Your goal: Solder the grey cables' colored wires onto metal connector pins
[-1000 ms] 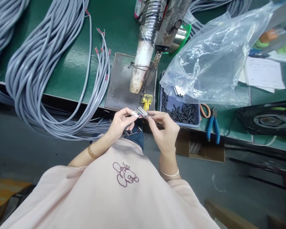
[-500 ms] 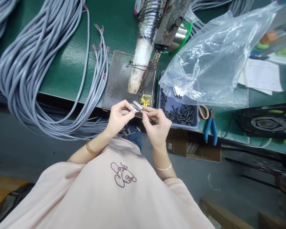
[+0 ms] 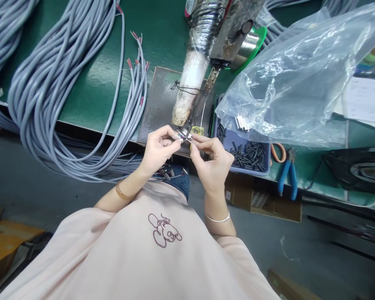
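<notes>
My left hand [image 3: 162, 146] is closed, thumb and forefinger pinching a small multi-pin connector [image 3: 181, 132] with thin coloured wires at its near side. My right hand [image 3: 213, 160] is closed at the connector's right end, its fingertips pinching a thin pale piece there; whether this is part of the connector cannot be made out. Directly over the connector is the dark tip of a mounted soldering iron [image 3: 203, 98], overlapping it in view. A bright strand of solder wire [image 3: 202, 114] hangs beside the iron. Behind my fingers, a yellow piece [image 3: 197, 131] is partly hidden.
Grey cable bundles [image 3: 65, 83] cover the left of the green bench [image 3: 162, 41]. At right stand a bin of black tubes [image 3: 250, 156], a plastic bag [image 3: 287, 79], blue-handled cutters [image 3: 288, 175] and a fan [image 3: 362, 168]. Several connectors [image 3: 171, 171] lie on my lap.
Both hands have brought the connector up beneath the iron's tip, covering more of the yellow piece. The solder strand now shows clearly. The whole view has shifted slightly.
</notes>
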